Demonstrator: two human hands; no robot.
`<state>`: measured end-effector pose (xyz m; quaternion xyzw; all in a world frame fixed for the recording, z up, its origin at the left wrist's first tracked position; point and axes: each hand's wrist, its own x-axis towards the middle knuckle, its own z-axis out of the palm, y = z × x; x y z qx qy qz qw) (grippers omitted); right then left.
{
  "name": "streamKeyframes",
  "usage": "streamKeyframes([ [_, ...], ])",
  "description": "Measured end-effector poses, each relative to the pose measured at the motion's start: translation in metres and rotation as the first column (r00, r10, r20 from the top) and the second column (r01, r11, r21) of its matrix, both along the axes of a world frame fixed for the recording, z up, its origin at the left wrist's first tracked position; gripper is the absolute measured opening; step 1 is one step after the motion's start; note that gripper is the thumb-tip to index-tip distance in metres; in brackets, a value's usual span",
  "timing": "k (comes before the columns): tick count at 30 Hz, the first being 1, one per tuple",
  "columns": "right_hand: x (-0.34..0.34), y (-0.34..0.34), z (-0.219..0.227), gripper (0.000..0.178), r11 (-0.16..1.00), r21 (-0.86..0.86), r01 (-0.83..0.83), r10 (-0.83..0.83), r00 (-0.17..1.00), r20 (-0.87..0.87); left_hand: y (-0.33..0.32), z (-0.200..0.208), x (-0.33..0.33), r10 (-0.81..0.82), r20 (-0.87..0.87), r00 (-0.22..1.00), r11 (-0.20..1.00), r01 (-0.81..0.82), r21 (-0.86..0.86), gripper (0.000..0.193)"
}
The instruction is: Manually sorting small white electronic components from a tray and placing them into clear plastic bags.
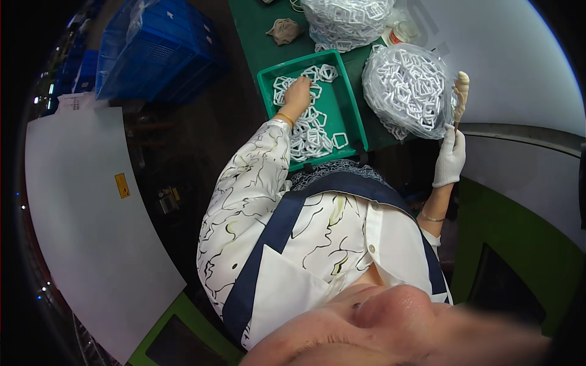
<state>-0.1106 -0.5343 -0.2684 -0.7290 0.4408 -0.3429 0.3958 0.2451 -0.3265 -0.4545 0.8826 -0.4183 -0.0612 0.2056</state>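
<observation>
My bare left hand (298, 96) reaches into a shallow green tray (360, 116), its fingers bent together on a white plastic frame (315, 91). Loose white angular frames (310, 135) lie heaped along the tray's left side and near end. One single frame (339, 141) sits apart near the right wall. My right hand (450, 160), in a white knitted glove, is closed round the thin dark stem of a tool with a lumpy cream-coloured upper part (461, 91). That tool stands upright beside a clear bag (409, 88) full of similar white frames.
Another full bag (348, 21) stands behind the tray, with a crumpled tan cloth (284, 30) to its left and a clear jar (401, 32) to its right. Blue crates (165, 49) stand at the far left. Pale machine panels (79, 213) flank me on both sides.
</observation>
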Motion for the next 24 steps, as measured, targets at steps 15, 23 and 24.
streamKeyframes([
  [15, 0.013, 0.003, 0.007, 0.028, 0.998, 0.062, -0.024, 0.023, 1.000, 0.005, -0.005, -0.006, -0.017, -0.084, 0.167, 0.982, 0.994, 0.071, 0.081, 0.023],
  [23, 0.011, 0.005, 0.011, 0.028, 0.997, 0.075, -0.007, 0.008, 1.000, -0.012, -0.015, 0.004, -0.005, -0.178, 0.183, 0.967, 0.972, 0.145, 0.184, 0.021],
  [24, 0.010, 0.006, 0.011, 0.028, 0.997, 0.077, -0.006, 0.007, 1.000, -0.012, -0.016, 0.005, -0.004, -0.182, 0.183, 0.966, 0.972, 0.148, 0.185, 0.021],
])
